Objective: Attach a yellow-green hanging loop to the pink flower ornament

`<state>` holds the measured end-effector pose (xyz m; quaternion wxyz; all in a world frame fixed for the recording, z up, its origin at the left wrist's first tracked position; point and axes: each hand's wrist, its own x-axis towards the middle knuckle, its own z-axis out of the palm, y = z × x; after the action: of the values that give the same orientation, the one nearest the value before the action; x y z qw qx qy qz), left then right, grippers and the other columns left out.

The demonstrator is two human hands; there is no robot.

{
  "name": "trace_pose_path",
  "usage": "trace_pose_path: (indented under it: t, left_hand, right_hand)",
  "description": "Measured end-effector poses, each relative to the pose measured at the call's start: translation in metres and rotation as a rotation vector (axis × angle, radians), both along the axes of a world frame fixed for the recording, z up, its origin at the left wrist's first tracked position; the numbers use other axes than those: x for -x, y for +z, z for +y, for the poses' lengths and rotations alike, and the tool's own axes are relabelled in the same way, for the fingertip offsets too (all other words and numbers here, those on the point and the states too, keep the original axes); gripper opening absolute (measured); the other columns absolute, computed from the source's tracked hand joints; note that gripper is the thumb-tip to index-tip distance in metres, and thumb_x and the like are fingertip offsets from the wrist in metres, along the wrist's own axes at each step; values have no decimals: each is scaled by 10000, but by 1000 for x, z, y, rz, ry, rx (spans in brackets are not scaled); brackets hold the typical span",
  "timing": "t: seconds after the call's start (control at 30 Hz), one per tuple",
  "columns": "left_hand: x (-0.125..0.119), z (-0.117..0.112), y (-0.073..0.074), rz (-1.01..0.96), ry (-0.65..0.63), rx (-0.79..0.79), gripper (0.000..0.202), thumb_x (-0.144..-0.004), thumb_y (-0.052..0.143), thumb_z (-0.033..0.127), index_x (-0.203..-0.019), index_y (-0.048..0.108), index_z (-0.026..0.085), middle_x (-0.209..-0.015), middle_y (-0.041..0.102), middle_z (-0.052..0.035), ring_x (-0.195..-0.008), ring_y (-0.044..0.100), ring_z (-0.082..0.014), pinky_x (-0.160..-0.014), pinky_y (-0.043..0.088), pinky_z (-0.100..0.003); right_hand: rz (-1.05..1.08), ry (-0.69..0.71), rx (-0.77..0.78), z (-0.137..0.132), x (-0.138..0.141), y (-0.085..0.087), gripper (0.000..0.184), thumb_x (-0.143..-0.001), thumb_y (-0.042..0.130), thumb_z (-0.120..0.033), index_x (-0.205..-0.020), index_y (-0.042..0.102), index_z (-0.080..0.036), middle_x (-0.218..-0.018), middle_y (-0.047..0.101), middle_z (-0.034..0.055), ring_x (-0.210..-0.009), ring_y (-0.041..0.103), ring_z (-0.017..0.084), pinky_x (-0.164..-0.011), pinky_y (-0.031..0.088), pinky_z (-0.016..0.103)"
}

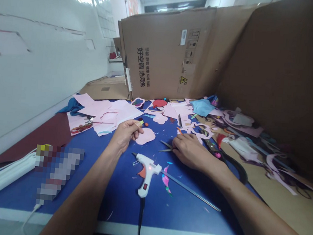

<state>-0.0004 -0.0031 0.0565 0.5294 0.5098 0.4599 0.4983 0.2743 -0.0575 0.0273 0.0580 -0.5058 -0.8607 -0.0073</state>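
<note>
My left hand [127,132] pinches a small yellow-green piece [140,123] between thumb and fingertips; its exact kind is too small to tell. A tiny red-orange bit [146,124] shows just beside it. Below those fingers a pink flower-shaped paper cutout [147,136] lies on the blue tabletop [121,199]. To the right, my right hand [188,149] is closed around scissors [165,147]. Their blades stand apart and point left, while the handles are hidden under the hand. Between my forearms lies a white glue gun [148,172] on its side, with a clear glue stick [193,192] projecting from its back.
Pink paper sheets [109,115] and scraps cover the back of the table. A light-blue piece [202,107] lies farther right. Tall cardboard [164,59] closes off the back and right. At the left are a white power strip [9,179] and a blurred-out object [61,174] with a cable.
</note>
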Motion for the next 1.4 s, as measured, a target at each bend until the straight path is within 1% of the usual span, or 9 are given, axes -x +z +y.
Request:
trace_pose_path:
  t: [0.27, 0.43, 0.63, 0.77, 0.87, 1.03, 1.13, 1.3, 1.4]
  left_hand:
    - [-1, -1, 1, 5, -7, -7, 255, -735, 857, 388, -756, 729, 168, -674, 720, -30, -477, 507, -62, -439, 352, -183]
    - [-3, -2, -2, 1, -40, -18, 283, -744, 846, 422, -753, 717, 170, -685, 720, -30, -473, 488, -61, -427, 316, -192]
    - [-4, -4, -4, 5, -62, -30, 309, -757, 841, 454, -760, 710, 174, -695, 718, -26, -487, 495, -65, -435, 319, -195]
    - [-5, -5, -4, 14, -71, -22, 285, -780, 827, 434, -761, 707, 175, -692, 711, -21, -485, 492, -63, -436, 310, -196]
    - [-6, -6, -4, 9, -77, -16, 251, -808, 807, 407, -770, 717, 175, -690, 707, -16, -484, 488, -59, -440, 307, -196]
    - [-7, -7, -4, 12, -98, -19, 250, -828, 801, 391, -748, 718, 170, -673, 702, -21, -481, 493, -61, -442, 309, -197]
    - [-9, -9, -5, 23, -108, -28, 263, -844, 804, 402, -759, 727, 166, -684, 711, -28, -475, 491, -57, -451, 321, -193]
    - [-11, -12, -2, 25, -132, -42, 270, -869, 797, 404, -766, 735, 162, -663, 702, -27, -458, 473, -50, -458, 328, -186]
    - [-12, -13, -1, 27, -123, -32, 252, -870, 797, 388, -772, 736, 164, -656, 700, -26, -455, 482, -54, -452, 324, -187]
  right_hand:
    - [-36, -9, -30, -5, 7, 3, 153, -1059, 559, -259, -1051, 680, -166, -1143, 744, 169, -1075, 667, 318, -1020, 406, 466]
    - [-34, 2, -44, -5, 7, 1, 136, -1049, 572, -268, -1034, 671, -176, -1132, 745, 162, -1051, 666, 317, -985, 410, 453]
    - [-28, 4, -71, -3, 7, -4, 167, -1052, 497, -201, -1047, 664, -185, -1044, 772, 137, -1026, 684, 325, -984, 395, 472]
    - [39, -16, -7, -3, 7, -4, 154, -1037, 537, -214, -1132, 654, -185, -1043, 782, 122, -1023, 711, 323, -966, 415, 451]
    - [111, -48, 18, -2, 6, -3, 208, -1038, 521, -216, -1184, 664, -178, -1051, 782, 129, -1007, 726, 316, -879, 439, 398]
    - [195, -138, 103, -6, 6, 5, 201, -1053, 496, -250, -993, 684, -207, -1031, 768, 121, -888, 716, 262, -723, 410, 335]
    - [233, -229, 109, -7, 5, 10, 136, -1029, 528, -268, -974, 641, -216, -957, 762, 102, -784, 683, 236, -654, 368, 319]
    - [511, -272, 89, -4, 0, 11, 75, -1005, 513, -248, -1030, 582, -234, -951, 793, 82, -858, 718, 245, -701, 413, 313]
    - [611, -291, 65, -4, 1, 11, 185, -1011, 518, -278, -1174, 590, -229, -1013, 803, 85, -916, 730, 261, -747, 434, 322]
